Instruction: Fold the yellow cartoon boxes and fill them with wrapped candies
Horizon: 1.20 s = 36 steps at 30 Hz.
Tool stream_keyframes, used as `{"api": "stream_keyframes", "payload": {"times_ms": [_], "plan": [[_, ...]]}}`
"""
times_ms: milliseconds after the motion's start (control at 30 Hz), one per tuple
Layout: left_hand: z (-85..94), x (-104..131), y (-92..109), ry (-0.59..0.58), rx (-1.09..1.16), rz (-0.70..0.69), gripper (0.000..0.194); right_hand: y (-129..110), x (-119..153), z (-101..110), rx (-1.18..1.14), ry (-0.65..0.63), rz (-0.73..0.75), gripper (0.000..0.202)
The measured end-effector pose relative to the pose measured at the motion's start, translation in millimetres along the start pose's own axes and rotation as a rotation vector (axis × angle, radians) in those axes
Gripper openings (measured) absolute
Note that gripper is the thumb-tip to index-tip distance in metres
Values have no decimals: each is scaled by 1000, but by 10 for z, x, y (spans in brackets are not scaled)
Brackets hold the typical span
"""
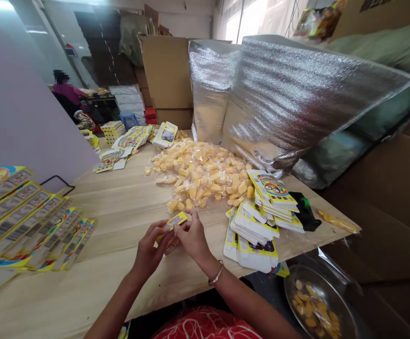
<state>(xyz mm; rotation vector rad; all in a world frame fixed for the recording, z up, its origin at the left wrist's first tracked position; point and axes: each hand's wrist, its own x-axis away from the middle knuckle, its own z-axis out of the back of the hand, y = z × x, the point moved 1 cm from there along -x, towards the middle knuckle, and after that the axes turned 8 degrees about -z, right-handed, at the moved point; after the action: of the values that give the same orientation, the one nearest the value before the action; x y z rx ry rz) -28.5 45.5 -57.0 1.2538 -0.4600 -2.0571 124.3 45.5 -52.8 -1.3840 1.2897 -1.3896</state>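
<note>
Between my two hands is a small yellow printed carton, held just above the table's near middle. My left hand wraps round its left side. With thumb and fingers, my right hand grips its right end; the bracelet is on that wrist. Just beyond the carton lies a wide heap of orange-yellow pieces in clear wrappers. Flat unfolded cartons are piled to the right of my right hand. What is inside the held carton cannot be seen.
Filled cartons stand in a row at left. Silvery foil bags rise behind the heap. More cartons lie at the far left. A black tape dispenser-like object sits at right; a bowl of pieces stands below. A person sits far back.
</note>
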Motion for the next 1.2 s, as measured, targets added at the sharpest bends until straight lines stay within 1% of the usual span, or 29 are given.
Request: {"api": "stream_keyframes", "payload": {"times_ms": [33, 100, 167, 200, 233, 300, 400, 467, 500, 533, 567, 600, 667, 700, 733, 767, 800, 833, 867, 900, 967, 1000, 1033, 1067, 1100, 1133, 1200], "plan": [[11, -31, 19, -20, 30, 42, 5, 26, 0, -5, -19, -12, -48, 59], [17, -112, 43, -60, 129, 233, 14, 78, -9, 3, -82, -81, -98, 59], [-7, -208, 46, -86, 237, 452, 25, 126, -30, 32, -141, -145, -67, 58], [-27, -258, 45, -98, 278, 525, 28, 150, -42, 49, -166, -163, -43, 59], [-50, -304, 46, -109, 312, 566, 31, 172, -54, 63, -187, -170, -24, 60], [-91, -368, 60, -138, 361, 581, 34, 212, -63, 78, -208, -167, 4, 60], [-83, -329, 119, -124, 386, 581, 33, 264, -3, 67, -155, -154, 65, 56], [-2, -185, 148, -86, 347, 541, 28, 318, 89, 50, -47, -172, 116, 53], [65, -77, 143, -76, 291, 476, 24, 357, 140, 44, 23, -197, 135, 52], [146, 53, 118, -82, 211, 382, 20, 402, 185, 40, 103, -235, 150, 50], [238, 199, 74, -104, 108, 256, 17, 450, 217, 39, 190, -296, 165, 47], [335, 360, 11, -152, -3, 115, 19, 493, 229, 40, 280, -370, 187, 43], [522, 693, -154, -296, -176, -99, 24, 535, 168, 50, 473, -492, 272, 28], [601, 848, -235, -373, -233, -157, 25, 522, 88, 55, 576, -506, 323, 19], [666, 981, -302, -439, -284, -181, 25, 486, -24, 56, 680, -478, 373, 12], [710, 1084, -346, -481, -335, -173, 23, 429, -164, 50, 792, -410, 423, 11], [729, 1149, -365, -494, -393, -132, 21, 358, -323, 35, 901, -321, 467, 15], [723, 1173, -359, -474, -467, -58, 20, 282, -492, 9, 996, -244, 503, 20], [690, 1158, -336, -438, -554, 50, 25, 211, -658, -24, 1068, -191, 531, 26], [631, 1110, -301, -401, -639, 174, 34, 152, -813, -62, 1118, -168, 552, 30], [471, 961, -230, -362, -773, 465, 56, 80, -1048, -132, 1162, -185, 564, 32], [390, 882, -207, -377, -809, 590, 64, 69, -1115, -158, 1167, -206, 558, 30], [325, 814, -198, -405, -825, 678, 69, 73, -1146, -175, 1175, -223, 551, 26], [285, 762, -203, -445, -818, 720, 70, 89, -1143, -185, 1178, -235, 540, 22], [275, 731, -224, -486, -796, 723, 67, 115, -1112, -188, 1173, -242, 528, 20], [297, 720, -258, -526, -760, 689, 62, 149, -1061, -187, 1162, -247, 513, 21], [409, 741, -348, -604, -652, 559, 56, 236, -942, -177, 1135, -280, 469, 29]]}}
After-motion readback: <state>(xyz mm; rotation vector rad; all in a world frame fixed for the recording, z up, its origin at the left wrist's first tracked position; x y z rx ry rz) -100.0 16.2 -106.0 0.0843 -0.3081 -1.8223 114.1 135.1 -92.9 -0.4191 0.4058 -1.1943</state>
